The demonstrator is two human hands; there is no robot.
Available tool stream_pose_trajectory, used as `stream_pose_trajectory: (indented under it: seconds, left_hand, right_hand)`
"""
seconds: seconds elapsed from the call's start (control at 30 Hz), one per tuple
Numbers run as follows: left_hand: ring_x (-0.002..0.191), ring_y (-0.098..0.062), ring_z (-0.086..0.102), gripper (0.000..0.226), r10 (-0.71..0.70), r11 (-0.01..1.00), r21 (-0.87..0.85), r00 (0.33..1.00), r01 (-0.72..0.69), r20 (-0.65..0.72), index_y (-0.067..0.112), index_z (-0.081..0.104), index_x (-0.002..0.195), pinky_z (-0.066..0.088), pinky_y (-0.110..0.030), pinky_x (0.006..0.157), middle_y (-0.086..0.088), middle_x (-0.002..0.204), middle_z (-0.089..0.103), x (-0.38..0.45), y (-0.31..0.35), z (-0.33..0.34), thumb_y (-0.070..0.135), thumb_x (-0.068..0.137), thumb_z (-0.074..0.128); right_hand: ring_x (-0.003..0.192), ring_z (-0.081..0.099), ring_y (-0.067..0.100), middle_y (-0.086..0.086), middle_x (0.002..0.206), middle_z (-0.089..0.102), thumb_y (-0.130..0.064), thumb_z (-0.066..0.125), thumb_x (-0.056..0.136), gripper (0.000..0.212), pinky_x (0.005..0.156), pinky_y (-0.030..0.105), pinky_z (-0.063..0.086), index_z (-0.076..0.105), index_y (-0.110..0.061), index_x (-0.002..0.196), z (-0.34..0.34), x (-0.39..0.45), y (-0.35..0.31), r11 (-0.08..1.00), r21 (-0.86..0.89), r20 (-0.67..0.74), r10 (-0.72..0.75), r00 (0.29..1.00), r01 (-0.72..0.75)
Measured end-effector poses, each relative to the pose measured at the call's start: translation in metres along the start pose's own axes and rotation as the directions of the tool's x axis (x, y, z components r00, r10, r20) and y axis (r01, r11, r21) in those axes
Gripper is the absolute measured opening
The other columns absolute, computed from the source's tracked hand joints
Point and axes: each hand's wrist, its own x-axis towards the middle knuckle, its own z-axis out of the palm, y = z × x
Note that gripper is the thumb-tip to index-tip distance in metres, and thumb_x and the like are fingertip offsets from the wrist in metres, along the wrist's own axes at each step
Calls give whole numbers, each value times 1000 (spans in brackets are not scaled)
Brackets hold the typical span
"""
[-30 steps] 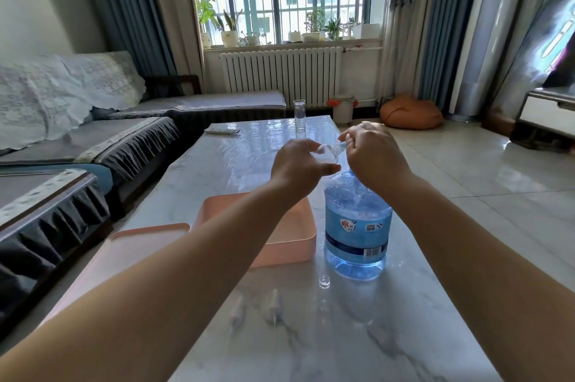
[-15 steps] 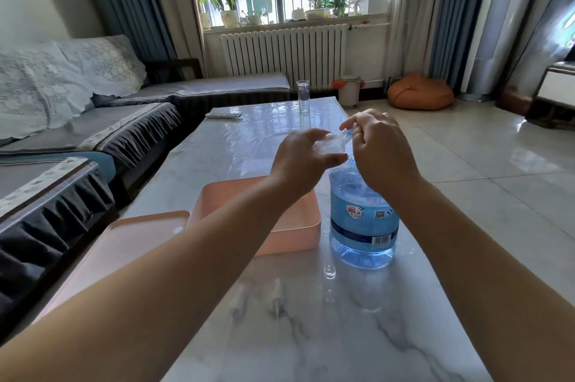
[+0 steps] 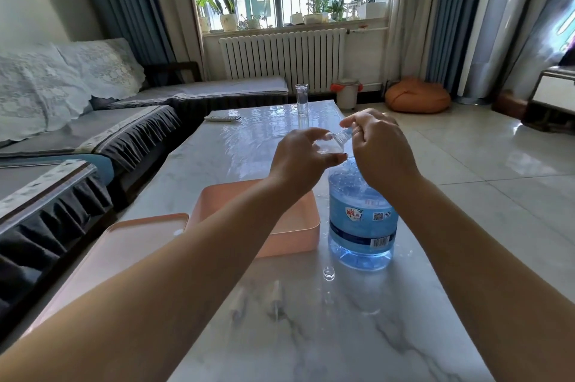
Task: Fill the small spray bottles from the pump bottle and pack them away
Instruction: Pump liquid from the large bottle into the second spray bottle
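My left hand (image 3: 303,160) grips a small clear spray bottle (image 3: 331,145), tilted with its neck up and to the right. My right hand (image 3: 378,148) pinches that bottle's neck end between its fingertips. Both hands hover above the big blue water bottle (image 3: 362,223), whose top is hidden behind my right hand. Two clear spray heads (image 3: 275,297) lie on the marble table (image 3: 342,335) near me. A tiny clear cap (image 3: 328,272) stands beside the blue bottle's base.
A pink bin (image 3: 295,238) sits left of the blue bottle, and its pink lid (image 3: 124,241) lies further left. A clear glass (image 3: 301,99) and a remote (image 3: 222,117) are at the table's far end. A sofa (image 3: 77,120) runs along the left.
My head has dropped slightly, so the scene sits higher in view. Both hands stay on the small spray bottle above the blue bottle, and the right fingers have shifted a little on its neck.
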Motion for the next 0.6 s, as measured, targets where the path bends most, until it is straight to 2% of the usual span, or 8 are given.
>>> stream_pose_trajectory:
  seconds: [0.13, 0.2, 0.3, 0.4, 0.47, 0.6]
  left_hand:
    - [100, -18, 65, 53, 17, 998, 57, 1000, -16, -14, 12, 68, 118, 51, -36, 93, -6, 113, 70, 0, -9, 5, 30, 70, 83]
    - [100, -17, 65, 52, -4, 999, 38, 1000, 4, -12, 12, 68, 117, 51, -35, 94, -5, 114, 70, -1, -8, 5, 29, 70, 84]
    - [85, -13, 63, 52, -17, 1000, 23, 1000, 17, 2, 11, 68, 116, 52, -30, 87, -9, 108, 71, -1, -3, 3, 28, 70, 84]
    - [96, -14, 65, 53, -9, 1000, 15, 1000, 9, -18, 11, 67, 118, 51, -30, 91, -6, 115, 70, 0, 4, -1, 27, 70, 84]
    - [97, -14, 65, 53, -3, 1000, 12, 1000, 3, -15, 12, 67, 118, 52, -33, 93, -4, 117, 69, 1, 6, -1, 27, 70, 84]
    - [97, -15, 65, 53, 14, 1000, 7, 1000, -14, -24, 12, 67, 118, 52, -34, 93, -4, 115, 70, 3, 2, -1, 27, 70, 84]
  right_hand:
    - [113, 51, 19, 4, 115, 63, -14, 38, 98, 30, 94, 28, 42, 66, -13, 110, 10, -8, 2, 999, -32, -41, 7, 999, -8]
    - [114, 52, 19, 5, 117, 63, -14, 38, 98, 31, 95, 29, 42, 66, -13, 111, 9, -6, 3, 999, -33, 3, 0, 1000, 0]
    - [115, 51, 21, 6, 119, 63, -15, 36, 97, 33, 96, 31, 41, 66, -13, 113, -1, 2, 1, 1000, -18, 115, 21, 993, -19]
    - [113, 53, 21, 6, 119, 63, -16, 36, 96, 34, 91, 28, 40, 66, -13, 113, -11, 12, -3, 999, 27, 173, 38, 984, -44]
    - [113, 53, 21, 6, 119, 64, -16, 37, 96, 34, 91, 27, 40, 66, -13, 113, -11, 12, -3, 999, 32, 139, 32, 990, -37]
    - [113, 52, 19, 3, 116, 63, -15, 38, 97, 32, 94, 26, 39, 66, -14, 111, -1, 2, -2, 1000, 0, -15, -5, 1000, 5]
